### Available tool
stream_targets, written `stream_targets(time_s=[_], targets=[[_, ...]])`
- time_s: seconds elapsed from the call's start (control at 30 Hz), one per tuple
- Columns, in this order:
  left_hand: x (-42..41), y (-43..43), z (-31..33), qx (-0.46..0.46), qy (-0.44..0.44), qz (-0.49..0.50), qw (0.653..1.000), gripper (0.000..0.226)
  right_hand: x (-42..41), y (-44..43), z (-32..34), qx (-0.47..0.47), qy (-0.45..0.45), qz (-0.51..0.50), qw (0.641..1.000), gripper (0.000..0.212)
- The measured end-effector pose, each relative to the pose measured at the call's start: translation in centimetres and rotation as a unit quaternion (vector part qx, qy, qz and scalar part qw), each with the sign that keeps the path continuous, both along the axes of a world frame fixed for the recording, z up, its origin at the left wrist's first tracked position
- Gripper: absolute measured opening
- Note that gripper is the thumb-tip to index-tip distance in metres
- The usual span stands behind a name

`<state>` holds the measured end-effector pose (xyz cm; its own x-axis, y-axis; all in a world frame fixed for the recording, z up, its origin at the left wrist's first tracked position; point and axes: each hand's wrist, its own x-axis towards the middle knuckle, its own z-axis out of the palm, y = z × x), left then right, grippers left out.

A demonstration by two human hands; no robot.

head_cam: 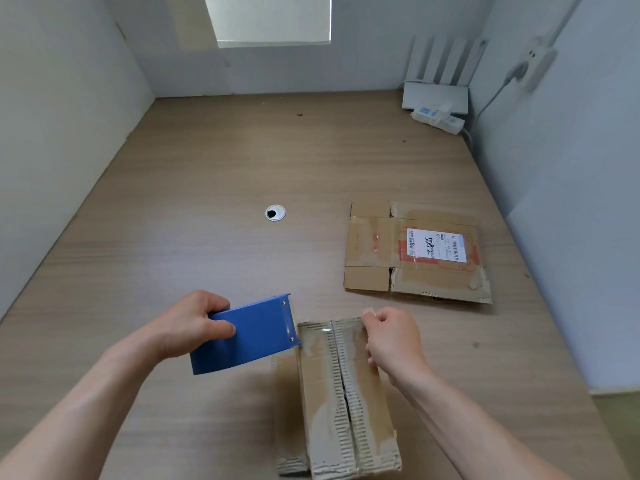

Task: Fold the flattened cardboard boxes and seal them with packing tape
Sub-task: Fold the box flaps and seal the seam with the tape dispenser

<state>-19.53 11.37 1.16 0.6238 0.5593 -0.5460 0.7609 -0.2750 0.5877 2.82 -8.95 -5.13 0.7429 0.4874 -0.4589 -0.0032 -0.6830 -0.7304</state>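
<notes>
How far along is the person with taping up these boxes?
One box is folded up, flaps closed. In hand: the left hand grips the blue tape dispenser at its far end while the right hand pinches the tape; the centre seam looks unsealed. Left: the flattened box with the label, untouched on the table.

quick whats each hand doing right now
Left hand: grips the blue tape dispenser.
Right hand: pinches the tape end at the far edge of the folded box.

white label (437, 244) on the flattened box (367, 252) — handwritten "sd82", print too small
</notes>
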Motion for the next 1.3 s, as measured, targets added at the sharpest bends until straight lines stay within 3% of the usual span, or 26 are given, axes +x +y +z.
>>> stream_targets(time_s=[0.13,0.23,0.3,0.37,0.43,0.5,0.57,0.67,0.73,0.97,1.07,1.17,1.23,1.3], targets=[[0.1,0.0,-0.4,-0.006,-0.007,0.005,1.0,0.022,0.2,-0.2,-0.4,-0.025,-0.13,0.06,0.989,0.038],[-0.1,0.0,-0.7,-0.012,-0.007,0.008,1.0,0.021,-0.4,-0.5,-1.2,0.011,-0.139,0.04,0.989,0.033],[-0.3,0.1,-0.8,-0.011,-0.005,0.01,1.0,0.022,-0.6,-0.8,-1.8,0.017,-0.091,0.002,0.996,0.027],[-0.5,0.1,-0.8,-0.008,-0.002,0.014,1.0,0.022,-0.5,-0.9,-2.0,0.004,0.029,-0.077,0.997,0.07],[-0.6,0.1,-0.8,-0.011,-0.006,0.015,1.0,0.022,-0.7,-1.3,-2.0,0.003,0.032,-0.089,0.995,0.086],[-0.6,0.0,-0.9,-0.012,-0.011,0.014,1.0,0.022,-1.6,-1.6,-1.1,0.044,-0.104,-0.017,0.993,0.075],[-0.7,0.1,-1.2,-0.012,-0.015,0.019,1.0,0.022,-2.8,-1.6,-0.4,0.087,-0.261,0.161,0.948,0.067],[-0.9,0.1,-1.5,-0.009,-0.007,0.013,1.0,0.02,-4.2,-1.7,-1.2,-0.025,-0.3,0.401,0.865,0.074],[-1.0,0.1,-1.6,-0.006,0.002,0.006,1.0,0.018,-4.3,-2.0,-1.8,-0.078,-0.287,0.432,0.852,0.073],[-4.7,1.1,-1.0,0.01,0.016,0.029,0.999,0.023,-4.8,-1.8,-2.6,-0.084,-0.308,0.431,0.844,0.075],[-3.9,0.6,-1.5,0.062,0.044,0.017,0.997,0.024,-4.9,-1.7,-2.7,-0.082,-0.307,0.43,0.845,0.075],[-1.9,-1.0,-2.7,0.173,0.096,-0.009,0.98,0.026,-5.0,-1.7,-2.7,-0.083,-0.306,0.43,0.845,0.076],[-0.8,-2.2,-3.7,0.283,0.166,-0.049,0.943,0.022,-5.0,-1.7,-2.8,-0.089,-0.308,0.43,0.844,0.076],[-0.9,-3.2,-4.8,0.333,0.227,-0.067,0.913,0.021,-5.1,-1.8,-2.9,-0.086,-0.306,0.431,0.845,0.076]])
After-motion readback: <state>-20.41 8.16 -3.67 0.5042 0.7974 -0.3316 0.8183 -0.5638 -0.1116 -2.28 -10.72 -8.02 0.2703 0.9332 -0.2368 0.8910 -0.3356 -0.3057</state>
